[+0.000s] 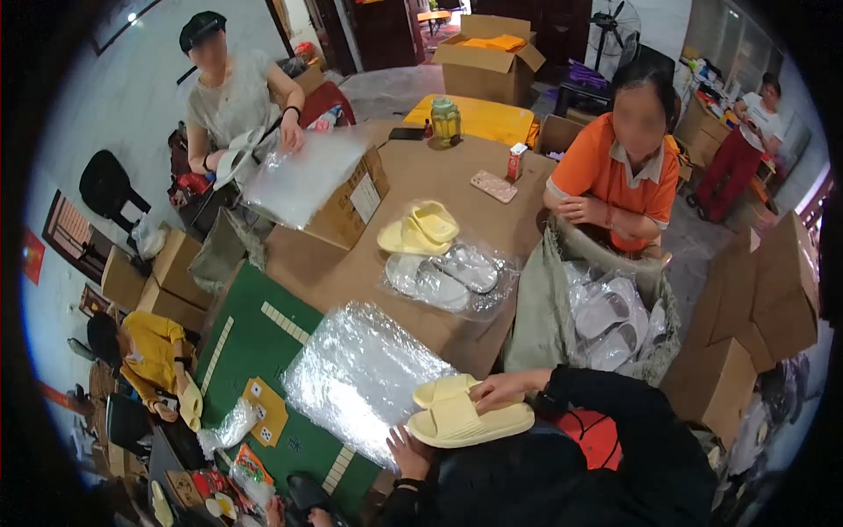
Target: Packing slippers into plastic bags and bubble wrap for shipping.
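Yellow slippers (465, 411) sit stacked as a pair, the right hand (500, 389) gripping their top while the left hand (408, 450) rests spread on clear bags (356, 378), steadying them.

At the bottom centre of the frame the right hand (500, 389) grips a pair of yellow slippers (465, 413) while the left hand (408, 451) presses on a stack of clear plastic bags (356, 373) lying on the table (351, 272).

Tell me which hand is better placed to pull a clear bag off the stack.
Left, probably. The left hand already rests at the clear bag stack, while the right hand lies on the yellow slippers.
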A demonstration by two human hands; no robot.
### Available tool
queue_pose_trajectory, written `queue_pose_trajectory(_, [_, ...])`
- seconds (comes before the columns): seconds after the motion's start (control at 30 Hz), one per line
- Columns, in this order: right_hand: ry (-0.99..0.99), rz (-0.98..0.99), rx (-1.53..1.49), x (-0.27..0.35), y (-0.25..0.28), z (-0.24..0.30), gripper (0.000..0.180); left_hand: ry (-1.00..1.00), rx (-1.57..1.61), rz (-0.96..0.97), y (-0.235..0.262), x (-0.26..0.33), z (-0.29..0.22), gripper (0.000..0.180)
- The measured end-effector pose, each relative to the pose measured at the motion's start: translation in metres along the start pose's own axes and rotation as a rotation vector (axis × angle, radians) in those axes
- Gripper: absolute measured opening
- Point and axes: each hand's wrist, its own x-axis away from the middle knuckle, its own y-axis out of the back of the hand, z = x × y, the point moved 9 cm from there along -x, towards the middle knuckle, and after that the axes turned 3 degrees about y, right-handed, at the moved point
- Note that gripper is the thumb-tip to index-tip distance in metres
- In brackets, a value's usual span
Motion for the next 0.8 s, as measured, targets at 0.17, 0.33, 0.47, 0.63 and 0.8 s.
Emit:
queue_pose_trajectory(0.17, [-0.052,0.018,-0.048,0.028,0.021,-0.016,0.039,0.045,0.011,-0.055,0.048,-0.021,-0.03,0.038])
queue_pose_trajectory(0.33, [-0.025,0.026,-0.191,0.043,0.036,-0.015,0.042,0.066,0.16,-0.066,0.068,-0.03,-0.033,0.009])
queue_pose_trajectory(0.47, [-0.035,0.146,-0.231,0.046,0.038,-0.018,0.046,0.222,0.228,-0.35,0.107,-0.044,-0.028,0.009])
queue_pose_trajectory(0.63, [-0.08,0.271,-0.153,0.044,0.027,0.007,0.046,0.333,0.264,-0.493,0.138,-0.065,-0.032,0.009])
queue_pose_trajectory(0.8, [-0.106,0.312,0.072,0.038,0.025,0.014,0.043,0.385,0.314,-0.393,0.123,-0.07,-0.027,0.012])
